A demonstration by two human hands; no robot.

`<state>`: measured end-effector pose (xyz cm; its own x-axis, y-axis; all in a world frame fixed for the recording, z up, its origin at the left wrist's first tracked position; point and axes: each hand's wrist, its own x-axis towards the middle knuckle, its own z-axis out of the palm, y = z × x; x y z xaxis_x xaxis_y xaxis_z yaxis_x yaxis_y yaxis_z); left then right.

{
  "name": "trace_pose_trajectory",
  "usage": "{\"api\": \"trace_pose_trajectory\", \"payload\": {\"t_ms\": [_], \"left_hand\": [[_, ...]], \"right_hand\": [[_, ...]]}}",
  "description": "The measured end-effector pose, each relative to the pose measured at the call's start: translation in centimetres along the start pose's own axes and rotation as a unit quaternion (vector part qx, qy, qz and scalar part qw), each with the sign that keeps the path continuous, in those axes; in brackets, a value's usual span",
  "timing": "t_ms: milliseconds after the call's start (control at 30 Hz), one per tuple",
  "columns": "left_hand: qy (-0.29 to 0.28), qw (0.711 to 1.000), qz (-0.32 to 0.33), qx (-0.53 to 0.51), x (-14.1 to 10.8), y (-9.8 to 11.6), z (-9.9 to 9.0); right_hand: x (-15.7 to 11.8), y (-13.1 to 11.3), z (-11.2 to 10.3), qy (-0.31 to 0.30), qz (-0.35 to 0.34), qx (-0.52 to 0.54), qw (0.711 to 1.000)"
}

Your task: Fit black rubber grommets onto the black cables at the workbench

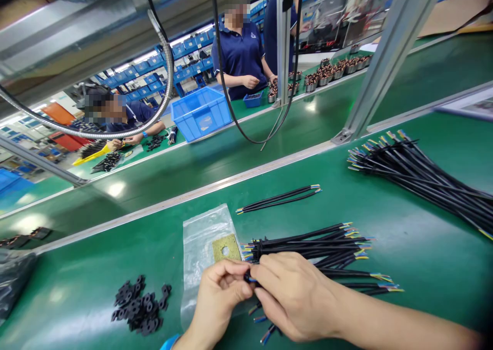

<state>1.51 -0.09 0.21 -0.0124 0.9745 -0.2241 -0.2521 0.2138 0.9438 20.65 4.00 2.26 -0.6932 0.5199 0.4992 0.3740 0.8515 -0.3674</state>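
My left hand (217, 296) pinches a small black part (247, 276) between thumb and fingertips. Close against it, my right hand (295, 293) is closed on a black cable, mostly hidden by the fingers; a bit of blue wire shows where the fingertips meet. Behind and under my right hand lie black cables (311, 245) with stripped, coloured wire ends. A clear plastic bag (200, 242) lies beneath my left hand, with a yellowish square pad (225, 247) that has a round hole. A pile of small black plastic parts (140, 306) sits to the left.
Several cables (279, 198) lie farther back, and a large cable bundle (423, 173) is at right. Metal posts (393, 57) and a hanging black cord (219, 57) rise beyond the green table (96, 257). Across it, co-workers (242, 57) stand and sit near a blue bin (200, 115).
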Motion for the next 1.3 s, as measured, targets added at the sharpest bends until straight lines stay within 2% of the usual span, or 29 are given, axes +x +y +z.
{"api": "trace_pose_trajectory", "payload": {"t_ms": [100,167,300,467,633,833,1000,1167,1300], "left_hand": [[0.019,1.0,0.009,-0.018,0.0,0.1,0.0],[0.027,0.999,0.021,-0.01,-0.1,0.1,0.0],[0.043,0.996,0.065,0.053,-0.4,0.4,0.4],[0.078,0.993,0.069,0.054,-0.3,0.8,0.9],[0.05,0.987,0.107,0.108,-0.2,0.8,0.5],[0.015,0.953,0.176,0.245,-1.0,0.9,0.6],[-0.009,0.947,0.197,0.255,-1.1,1.0,1.2],[0.01,0.938,0.228,0.26,-0.8,1.1,1.0],[-0.009,0.912,0.299,0.28,-0.2,0.8,0.7]], "right_hand": [[0.0,0.1,-0.7,-0.047,0.09,0.08,0.992],[0.0,0.4,-1.0,-0.064,0.104,0.088,0.989],[-0.2,0.5,-0.2,-0.03,0.018,0.017,0.999],[-0.5,0.6,0.6,0.052,-0.068,-0.055,0.995],[-0.2,0.5,0.6,0.1,-0.039,-0.063,0.992],[-0.5,-0.4,1.0,0.048,-0.019,0.004,0.999],[-0.3,-0.6,1.2,0.027,-0.001,0.056,0.998],[0.6,-0.2,-0.5,-0.048,0.031,0.062,0.996],[0.7,0.1,-0.9,-0.056,0.015,0.051,0.997]]}}
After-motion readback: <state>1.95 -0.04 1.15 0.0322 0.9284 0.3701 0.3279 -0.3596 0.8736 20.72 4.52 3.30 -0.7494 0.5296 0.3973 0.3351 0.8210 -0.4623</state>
